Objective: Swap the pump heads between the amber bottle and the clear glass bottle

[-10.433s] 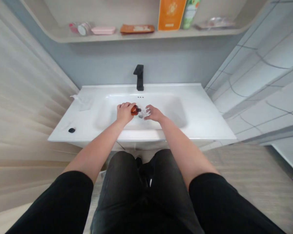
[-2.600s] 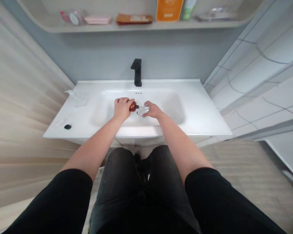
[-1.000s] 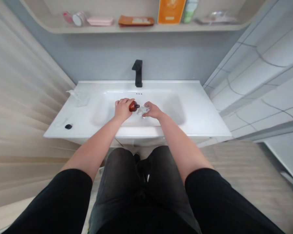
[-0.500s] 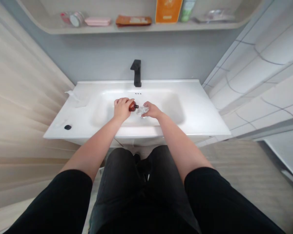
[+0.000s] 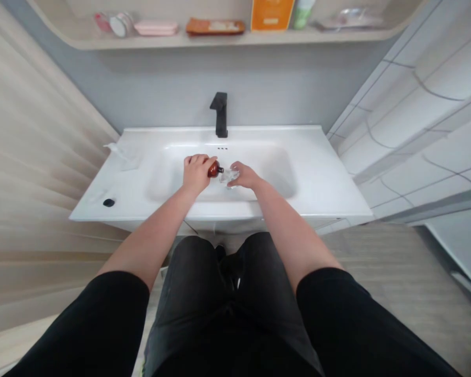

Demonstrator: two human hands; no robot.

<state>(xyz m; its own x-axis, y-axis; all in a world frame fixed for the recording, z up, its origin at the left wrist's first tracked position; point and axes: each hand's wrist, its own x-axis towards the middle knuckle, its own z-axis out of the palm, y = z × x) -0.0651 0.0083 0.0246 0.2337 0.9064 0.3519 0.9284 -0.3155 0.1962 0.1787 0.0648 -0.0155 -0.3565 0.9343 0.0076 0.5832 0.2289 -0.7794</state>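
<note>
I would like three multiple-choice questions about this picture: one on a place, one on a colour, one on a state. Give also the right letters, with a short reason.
1. Where is the black faucet?
A) behind the basin
B) on the shelf
C) under the left hand

2. What colour is the bottle in the left hand?
A) green
B) blue
C) amber-brown

3. How does that bottle lie?
A) upright
B) sideways, neck toward the clear object at the right hand
C) upside down

1 A: it rises at the back edge.
2 C: the body shows reddish brown.
3 B: its neck points across.
</note>
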